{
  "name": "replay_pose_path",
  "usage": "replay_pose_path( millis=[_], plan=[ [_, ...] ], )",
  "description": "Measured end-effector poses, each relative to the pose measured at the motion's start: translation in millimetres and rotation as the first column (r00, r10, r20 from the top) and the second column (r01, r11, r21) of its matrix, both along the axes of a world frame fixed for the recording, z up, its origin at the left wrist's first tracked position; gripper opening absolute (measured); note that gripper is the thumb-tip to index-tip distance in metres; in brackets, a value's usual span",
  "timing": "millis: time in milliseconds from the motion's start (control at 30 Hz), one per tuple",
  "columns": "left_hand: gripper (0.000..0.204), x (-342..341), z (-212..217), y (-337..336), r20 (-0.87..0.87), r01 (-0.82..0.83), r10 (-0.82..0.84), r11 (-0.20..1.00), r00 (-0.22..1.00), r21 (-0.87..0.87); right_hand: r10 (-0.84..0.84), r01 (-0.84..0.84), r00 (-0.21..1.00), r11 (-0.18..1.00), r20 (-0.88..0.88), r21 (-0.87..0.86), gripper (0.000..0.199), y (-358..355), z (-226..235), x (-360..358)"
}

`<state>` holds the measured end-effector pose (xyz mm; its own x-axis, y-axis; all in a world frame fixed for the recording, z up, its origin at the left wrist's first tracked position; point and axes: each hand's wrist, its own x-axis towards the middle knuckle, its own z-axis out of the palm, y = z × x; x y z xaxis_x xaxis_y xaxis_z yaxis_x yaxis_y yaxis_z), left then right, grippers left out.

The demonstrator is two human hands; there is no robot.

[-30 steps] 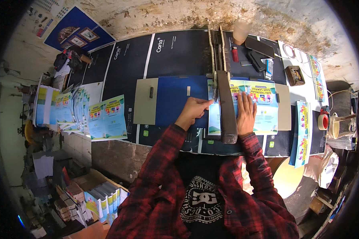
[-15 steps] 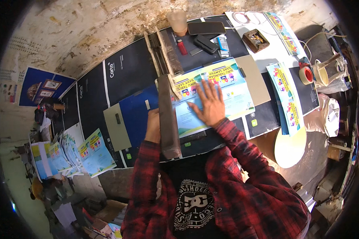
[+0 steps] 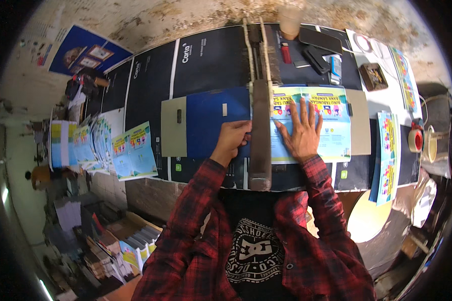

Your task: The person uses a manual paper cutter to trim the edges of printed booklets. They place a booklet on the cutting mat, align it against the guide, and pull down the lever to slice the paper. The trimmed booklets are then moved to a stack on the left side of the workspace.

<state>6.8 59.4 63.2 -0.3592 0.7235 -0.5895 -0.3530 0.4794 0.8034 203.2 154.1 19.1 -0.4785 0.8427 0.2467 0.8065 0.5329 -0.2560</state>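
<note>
A colourful printed sheet [image 3: 333,138], yellow along the top and light blue below, lies across the worktable. My right hand [image 3: 303,134] rests flat on it with fingers spread. A long brown bar [image 3: 260,145], joined to pale rails at its far end, crosses the sheet's left edge. Just left of the bar is my left hand [image 3: 231,140], its fingers curled together by the bar's side. What they pinch, if anything, is hidden. Beneath lies a dark blue board [image 3: 201,118] with a small pale block [image 3: 224,110], flanked by a grey-beige board [image 3: 173,138].
Fanned printed sheets [image 3: 131,150] lie at the left; a printed stack [image 3: 385,160] sits at the right edge. Along the back are a plastic cup [image 3: 290,22], a phone [image 3: 320,40] and a small box [image 3: 373,76]. Red tape [image 3: 415,140] is at far right.
The whole view has turned, so the table now appears straighter and further right. My left hand shows more fully beside the bar. My right hand stays flat on the sheet.
</note>
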Motion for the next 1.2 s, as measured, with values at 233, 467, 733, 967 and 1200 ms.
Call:
replay_pose_path(
  millis=[233, 467, 733, 967, 1200],
  plan=[
    [0.029, 10, -32, 8, -0.012, -0.159, 0.159, 0.987, 0.987, -0.015, -0.035, 0.036, 0.997, 0.999, 0.07, -0.022, 0.077, 17, 1, 39],
    [0.035, 2, -30, 3, 0.022, -0.149, 0.15, 0.988, 0.988, -0.05, 0.059, -0.061, 0.995, 0.998, 0.083, 0.03, 0.075, 14, -13, 26],
    [0.03, 11, -37, 12, 0.019, -0.149, 0.151, 0.986, 0.988, -0.07, 0.102, -0.098, 0.992, 0.994, 0.075, -0.054, 0.071, 15, 2, 25],
    [0.032, 13, -40, 11, 0.027, -0.179, 0.18, 0.984, 0.983, -0.016, 0.124, -0.128, 0.982, 0.992, 0.145, 0.02, 0.072, 3, -19, 0],
    [0.046, 26, -23, -26, -0.966, 0.284, 0.056, 0.95, 0.252, 0.129, 0.053, -0.057, 0.992, 0.998, 0.119, 0.03, 0.067, -7, -21, -13]
  ],
)
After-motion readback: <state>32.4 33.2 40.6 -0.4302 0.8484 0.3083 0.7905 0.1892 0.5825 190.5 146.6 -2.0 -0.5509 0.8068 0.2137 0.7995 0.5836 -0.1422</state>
